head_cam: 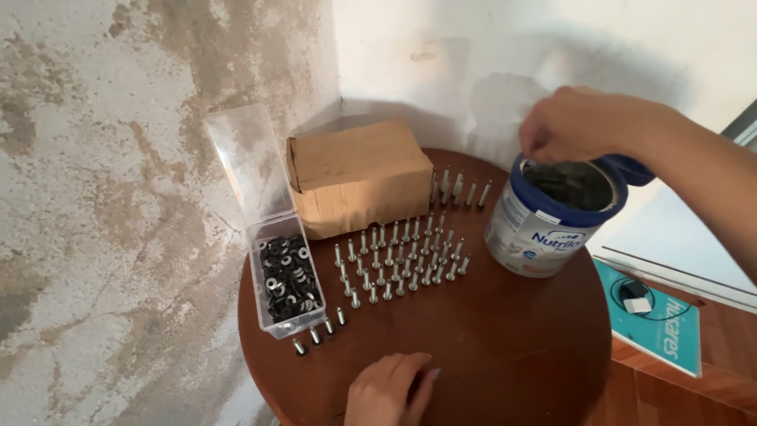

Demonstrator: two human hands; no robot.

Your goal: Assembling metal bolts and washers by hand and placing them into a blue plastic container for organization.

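Note:
My right hand [572, 122] hovers over the open rim of a white and blue tin can [544, 221], fingers pinched together at its far edge; whether something is between them I cannot tell. The can holds dark metal parts. My left hand [390, 390] rests on the near edge of the round brown table [505, 355], fingers curled, nothing visibly held. Several silver bolts [402, 264] stand upright in rows in the middle of the table. A clear plastic box [288, 284] with its lid up holds several black washers.
A brown cardboard box [359, 177] sits at the back of the table against the wall corner. Three bolts [315, 338] stand by the plastic box's near end. A teal booklet [658, 319] lies on a wooden surface to the right.

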